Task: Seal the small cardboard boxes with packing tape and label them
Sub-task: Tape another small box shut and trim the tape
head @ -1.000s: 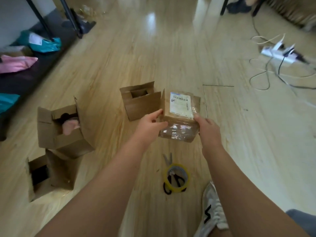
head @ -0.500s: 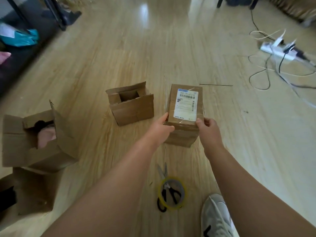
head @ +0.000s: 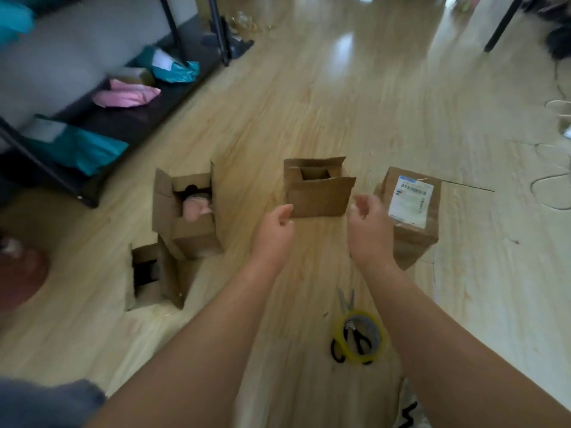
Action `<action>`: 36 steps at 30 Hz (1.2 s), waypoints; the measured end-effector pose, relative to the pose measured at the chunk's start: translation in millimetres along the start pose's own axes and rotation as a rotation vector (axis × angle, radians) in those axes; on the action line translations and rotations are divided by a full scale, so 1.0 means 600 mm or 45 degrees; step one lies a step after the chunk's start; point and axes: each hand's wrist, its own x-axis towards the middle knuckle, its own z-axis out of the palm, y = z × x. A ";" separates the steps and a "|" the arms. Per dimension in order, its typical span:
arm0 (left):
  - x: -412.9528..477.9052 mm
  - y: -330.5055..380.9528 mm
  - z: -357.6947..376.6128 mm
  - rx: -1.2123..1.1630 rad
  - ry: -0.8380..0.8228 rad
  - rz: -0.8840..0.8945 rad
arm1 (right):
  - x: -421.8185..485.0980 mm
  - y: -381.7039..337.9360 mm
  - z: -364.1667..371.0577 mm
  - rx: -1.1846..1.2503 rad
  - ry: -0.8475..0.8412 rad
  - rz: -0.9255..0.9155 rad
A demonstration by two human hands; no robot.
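Scissors (head: 346, 300) partly hidden by tape roll (head: 381, 336), label (head: 409, 201) unreadable

Glossy pale wood floor (head: 355, 97); dark low shelf (head: 123, 122) along the grey wall (head: 77, 47).

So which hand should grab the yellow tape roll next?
Probably the right hand: it is empty, and the yellow tape roll lies on the floor close beside that arm. The left hand, also empty, would have to cross over.
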 end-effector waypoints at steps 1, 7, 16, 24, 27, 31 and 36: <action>-0.003 -0.010 -0.027 0.027 0.060 -0.008 | -0.013 -0.009 0.016 0.004 -0.066 -0.021; -0.021 -0.098 -0.195 0.050 0.446 -0.209 | -0.084 -0.083 0.144 0.077 -0.523 0.006; -0.059 -0.274 -0.335 0.223 0.696 -0.536 | -0.183 -0.126 0.348 -0.079 -0.965 -0.017; -0.058 -0.353 -0.344 0.233 0.513 -0.650 | -0.225 -0.141 0.449 -0.311 -1.136 0.025; -0.051 -0.359 -0.344 0.210 0.512 -0.666 | -0.230 -0.135 0.465 -0.403 -1.180 0.020; -0.053 -0.357 -0.337 0.222 0.543 -0.663 | -0.234 -0.126 0.477 -0.433 -1.215 0.021; -0.065 -0.349 -0.320 0.180 0.519 -0.728 | -0.235 -0.110 0.463 -0.445 -1.201 0.007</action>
